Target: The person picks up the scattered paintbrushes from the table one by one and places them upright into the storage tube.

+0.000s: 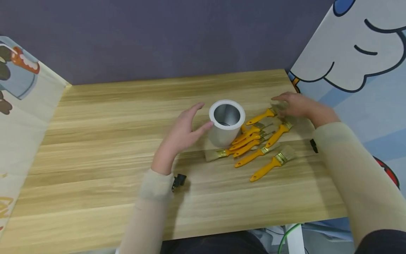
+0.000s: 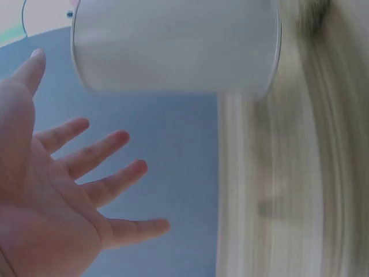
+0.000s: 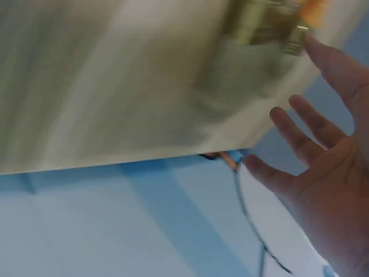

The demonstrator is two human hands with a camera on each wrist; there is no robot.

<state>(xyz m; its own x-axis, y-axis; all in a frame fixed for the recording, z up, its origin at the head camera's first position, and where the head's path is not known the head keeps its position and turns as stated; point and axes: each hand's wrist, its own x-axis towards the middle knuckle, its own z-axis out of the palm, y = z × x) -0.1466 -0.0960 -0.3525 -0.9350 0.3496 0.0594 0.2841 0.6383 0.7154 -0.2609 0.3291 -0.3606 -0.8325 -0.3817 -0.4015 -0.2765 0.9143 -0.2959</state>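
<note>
A white can (image 1: 220, 137) stands upright on the table, its open top showing a bare metallic inside. My left hand (image 1: 182, 137) is just left of it with fingers spread, the thumb overlapping the rim in the head view. In the left wrist view the palm (image 2: 52, 202) faces up beside the can wall (image 2: 173, 46). To the can's right lies a loose pile of yellow-handled paintbrushes (image 1: 247, 140). My right hand (image 1: 298, 106) reaches over the far-right brush (image 1: 264, 115), near its bristles. The right wrist view shows its fingers extended, thumb tip beside a blurred metal ferrule (image 3: 295, 40).
A wooden table (image 1: 111, 141) runs back to a dark grey wall (image 1: 177, 38). Printed side panels (image 1: 349, 67) stand at left and right. One paintbrush (image 1: 269, 167) lies nearest the front. A green cable (image 1: 287, 233) hangs below the table's front edge.
</note>
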